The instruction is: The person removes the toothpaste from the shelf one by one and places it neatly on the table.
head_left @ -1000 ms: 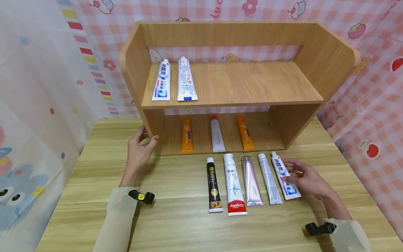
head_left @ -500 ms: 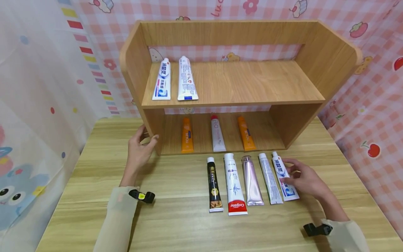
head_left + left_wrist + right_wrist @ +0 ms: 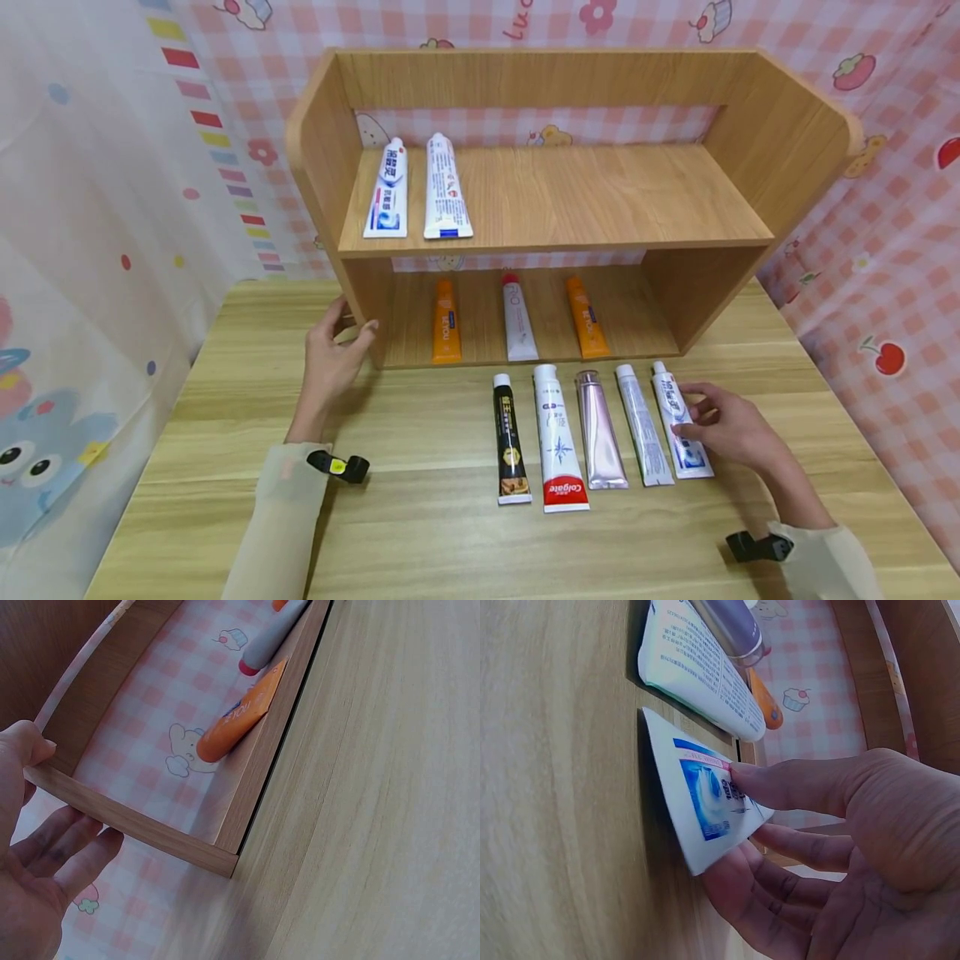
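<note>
Handling the tube (image 3: 688,458): light, soft, best held across the middle

The tube lies at the right end of the front row, nearest to the desk's (image 3: 420,467) right edge, with its cap (image 3: 658,367) pointed towards the desk's back edge, near the shelf's (image 3: 540,79) front right corner. It is held by the right hand (image 3: 731,429): the thumb is laid on the printed face, and the other fingers (image 3: 810,844) are set along the side that is turned to the desk's right edge. Whether it is quite clear of the desk cannot be told.

Little weight is to be expected, and the walls are probably soft, so a light pinch should be enough; if squeezed hard, the middle may be dented. The glossy skin may be a little slippery. Breakage is hardly to be feared. Hold is best taken across the body by both long sides; the crimped end (image 3: 680,799) is likely stiffer but could let the cap droop.

The shelf's left panel is gripped near its front edge by the left hand (image 3: 333,358), thumb and fingers on opposite sides, and is probably steadied thereby.
</note>
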Tool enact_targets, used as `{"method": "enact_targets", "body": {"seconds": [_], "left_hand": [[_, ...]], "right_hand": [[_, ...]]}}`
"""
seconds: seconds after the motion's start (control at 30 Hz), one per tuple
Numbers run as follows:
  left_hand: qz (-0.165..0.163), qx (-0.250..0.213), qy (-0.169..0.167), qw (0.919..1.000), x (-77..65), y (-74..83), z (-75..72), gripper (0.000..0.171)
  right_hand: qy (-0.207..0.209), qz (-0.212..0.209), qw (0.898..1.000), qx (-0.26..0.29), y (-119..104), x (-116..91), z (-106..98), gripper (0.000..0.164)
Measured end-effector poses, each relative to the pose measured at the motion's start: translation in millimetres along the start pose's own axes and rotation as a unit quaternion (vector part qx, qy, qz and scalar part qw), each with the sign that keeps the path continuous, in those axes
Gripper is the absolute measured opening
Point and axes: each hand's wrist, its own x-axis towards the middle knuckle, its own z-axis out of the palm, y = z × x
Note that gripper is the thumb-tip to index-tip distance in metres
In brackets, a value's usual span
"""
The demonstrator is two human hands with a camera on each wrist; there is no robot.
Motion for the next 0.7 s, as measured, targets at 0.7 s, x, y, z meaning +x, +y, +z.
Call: {"method": "enact_targets", "body": {"seconds": [0.7], "left_hand": [[-0.013,-0.009,-0.009,0.9998,-9.8,39.3,-1.3,0.053]], "right_hand": [[0.016,-0.037,0.999,0.009,-10.9,-5.5,-13.3,0.058]]}}
